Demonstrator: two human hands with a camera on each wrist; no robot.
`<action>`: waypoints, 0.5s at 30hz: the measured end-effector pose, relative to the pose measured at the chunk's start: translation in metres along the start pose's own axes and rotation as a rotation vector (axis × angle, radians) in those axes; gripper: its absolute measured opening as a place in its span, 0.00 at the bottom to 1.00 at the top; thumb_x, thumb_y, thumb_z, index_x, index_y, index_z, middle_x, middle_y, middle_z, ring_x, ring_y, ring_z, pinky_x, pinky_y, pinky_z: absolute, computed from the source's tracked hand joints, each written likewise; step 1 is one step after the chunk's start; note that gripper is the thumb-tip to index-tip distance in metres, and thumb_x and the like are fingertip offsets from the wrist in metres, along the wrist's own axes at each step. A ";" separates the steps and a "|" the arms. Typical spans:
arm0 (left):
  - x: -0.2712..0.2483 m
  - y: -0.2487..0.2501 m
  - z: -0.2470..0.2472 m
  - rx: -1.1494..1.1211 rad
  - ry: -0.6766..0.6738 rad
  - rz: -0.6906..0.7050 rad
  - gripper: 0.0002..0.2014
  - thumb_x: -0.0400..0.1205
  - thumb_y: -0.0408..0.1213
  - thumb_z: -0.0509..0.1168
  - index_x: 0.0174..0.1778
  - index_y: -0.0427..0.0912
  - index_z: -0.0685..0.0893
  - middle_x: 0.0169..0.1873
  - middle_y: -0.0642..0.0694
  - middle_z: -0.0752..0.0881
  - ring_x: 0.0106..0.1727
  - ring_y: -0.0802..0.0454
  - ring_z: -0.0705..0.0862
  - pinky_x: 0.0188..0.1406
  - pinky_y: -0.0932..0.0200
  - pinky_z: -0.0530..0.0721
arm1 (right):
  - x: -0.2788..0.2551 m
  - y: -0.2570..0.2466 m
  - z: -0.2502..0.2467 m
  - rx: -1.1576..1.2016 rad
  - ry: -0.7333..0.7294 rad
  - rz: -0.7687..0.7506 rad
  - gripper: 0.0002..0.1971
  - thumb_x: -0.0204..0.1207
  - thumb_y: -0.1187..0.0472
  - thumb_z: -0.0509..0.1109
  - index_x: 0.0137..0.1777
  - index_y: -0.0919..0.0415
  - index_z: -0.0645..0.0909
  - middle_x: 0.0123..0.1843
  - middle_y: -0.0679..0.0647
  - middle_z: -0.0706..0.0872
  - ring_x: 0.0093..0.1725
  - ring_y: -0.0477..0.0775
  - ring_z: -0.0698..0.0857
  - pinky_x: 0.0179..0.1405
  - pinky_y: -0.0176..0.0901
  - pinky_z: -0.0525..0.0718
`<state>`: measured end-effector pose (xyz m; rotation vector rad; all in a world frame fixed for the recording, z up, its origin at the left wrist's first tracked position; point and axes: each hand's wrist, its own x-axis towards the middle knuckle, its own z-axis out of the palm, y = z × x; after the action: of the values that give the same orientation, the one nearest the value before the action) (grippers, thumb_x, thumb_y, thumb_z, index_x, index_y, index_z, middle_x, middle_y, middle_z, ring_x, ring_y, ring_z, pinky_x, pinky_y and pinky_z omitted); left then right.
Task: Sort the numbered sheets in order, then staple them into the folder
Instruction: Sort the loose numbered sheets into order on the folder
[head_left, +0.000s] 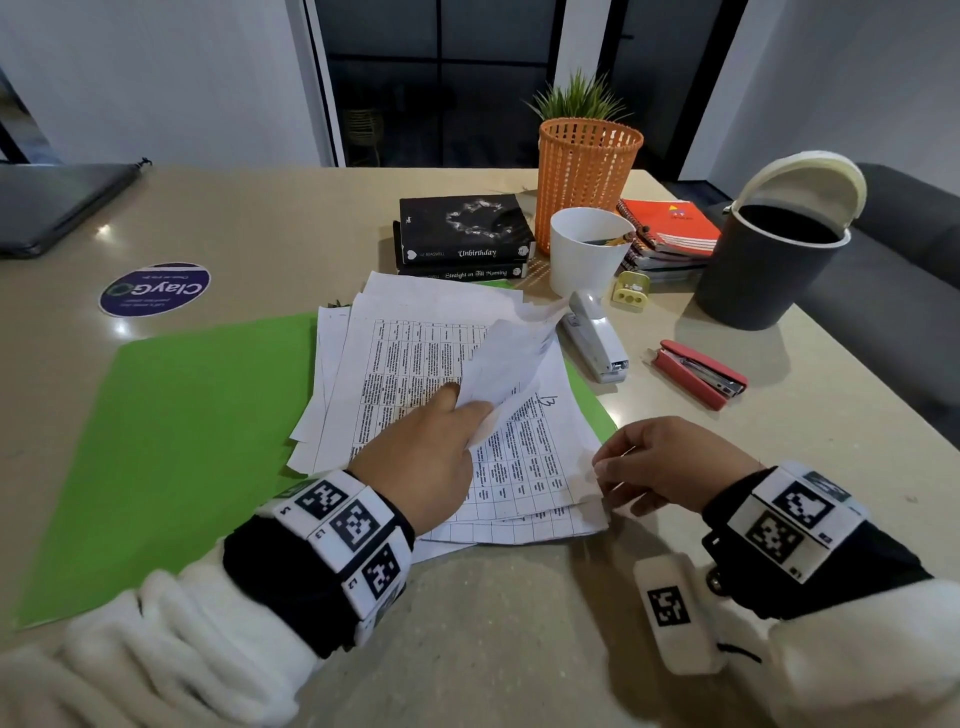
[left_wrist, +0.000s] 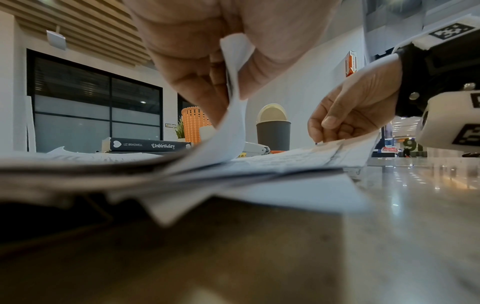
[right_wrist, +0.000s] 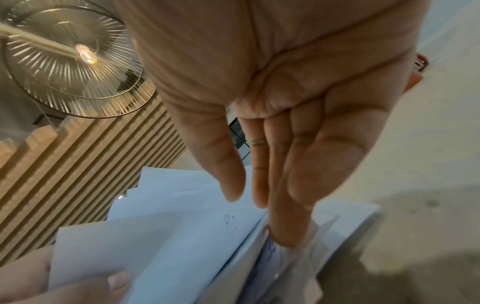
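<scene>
The left hand (head_left: 421, 457) pinches one lifted sheet (head_left: 511, 358) above the pile (head_left: 530, 467) on the green folder (head_left: 171, 447), while the right hand's (head_left: 670, 462) loosely bent fingers touch the pile's 4 o'clock corner (nearest it).

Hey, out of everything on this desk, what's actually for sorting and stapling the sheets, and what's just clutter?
For the job:
numbered sheets, one lifted by the left hand
green folder
grey stapler
red stapler

Just lying about:
black books
orange basket
white cup
notebooks
lidded bin
yellow sharpener
</scene>
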<state>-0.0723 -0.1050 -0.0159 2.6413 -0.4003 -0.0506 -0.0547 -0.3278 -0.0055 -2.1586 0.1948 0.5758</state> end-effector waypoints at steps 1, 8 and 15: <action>0.000 0.000 0.000 0.001 0.000 0.001 0.23 0.82 0.30 0.54 0.74 0.45 0.69 0.64 0.43 0.71 0.55 0.43 0.78 0.55 0.49 0.79 | 0.000 0.000 0.000 -0.001 0.006 -0.005 0.03 0.75 0.68 0.69 0.43 0.64 0.84 0.32 0.54 0.88 0.29 0.47 0.86 0.26 0.32 0.84; 0.000 0.001 -0.001 0.002 -0.004 0.000 0.23 0.82 0.30 0.54 0.75 0.46 0.68 0.63 0.43 0.71 0.55 0.44 0.79 0.55 0.50 0.79 | -0.002 0.000 0.002 0.007 0.005 0.001 0.04 0.76 0.67 0.69 0.45 0.64 0.86 0.36 0.56 0.89 0.33 0.48 0.88 0.31 0.33 0.86; 0.000 0.002 -0.001 -0.014 -0.002 -0.002 0.24 0.81 0.28 0.54 0.74 0.46 0.69 0.63 0.43 0.71 0.55 0.43 0.78 0.54 0.50 0.78 | -0.003 0.003 0.002 0.026 0.012 0.005 0.04 0.75 0.67 0.69 0.43 0.62 0.85 0.37 0.57 0.89 0.38 0.52 0.89 0.33 0.33 0.87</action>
<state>-0.0729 -0.1056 -0.0139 2.6277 -0.3967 -0.0572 -0.0588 -0.3285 -0.0071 -2.1371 0.2135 0.5601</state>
